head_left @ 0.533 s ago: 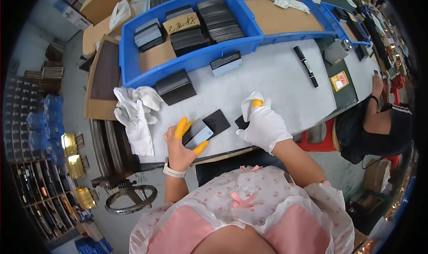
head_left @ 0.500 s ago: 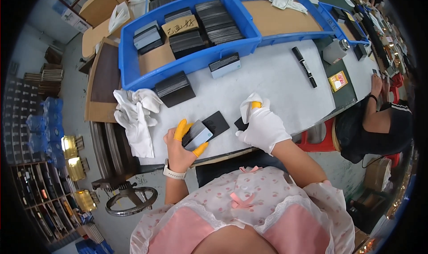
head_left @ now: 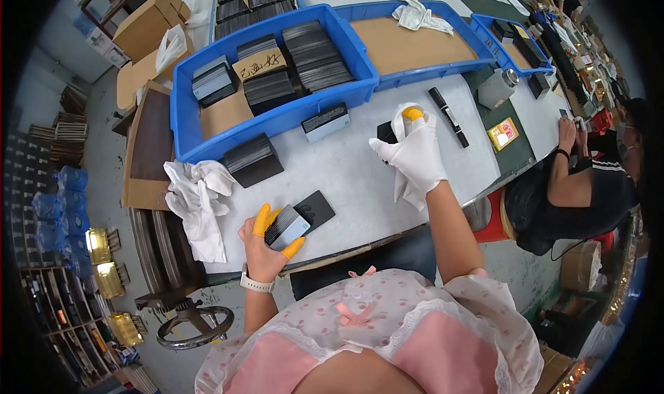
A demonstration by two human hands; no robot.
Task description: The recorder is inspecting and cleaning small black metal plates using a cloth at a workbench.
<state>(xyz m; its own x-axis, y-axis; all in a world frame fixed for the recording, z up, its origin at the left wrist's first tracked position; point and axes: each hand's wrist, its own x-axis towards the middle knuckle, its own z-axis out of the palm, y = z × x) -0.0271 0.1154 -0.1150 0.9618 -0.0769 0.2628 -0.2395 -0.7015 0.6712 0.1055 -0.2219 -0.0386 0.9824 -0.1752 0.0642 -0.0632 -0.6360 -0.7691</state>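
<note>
My left hand [head_left: 261, 247], bare except for yellow finger cots on thumb and finger, is closed around a small stack of cards [head_left: 288, 228] with a pale blue face card at one end. Beside that stack, a single black card [head_left: 318, 211] lies at a slant on the white table cover. My right hand [head_left: 417, 152] wears a white glove with a yellow cot on one fingertip. It grips a white cloth [head_left: 409, 191] that hangs below the fingers, together with a black card [head_left: 386, 133], partly hidden by the hand.
A block of black cards [head_left: 253, 160] and a pale-sided stack [head_left: 326, 123] stand before a blue bin [head_left: 178, 117] of cards. White cloth [head_left: 197, 207] is heaped at left. A black marker [head_left: 449, 117] lies right of my glove; a co-worker [head_left: 574, 186] sits further right.
My right hand has moved away from me, toward the marker, carrying the cloth and black card. My left hand keeps its hold on the stack; the whole view has shifted slightly.
</note>
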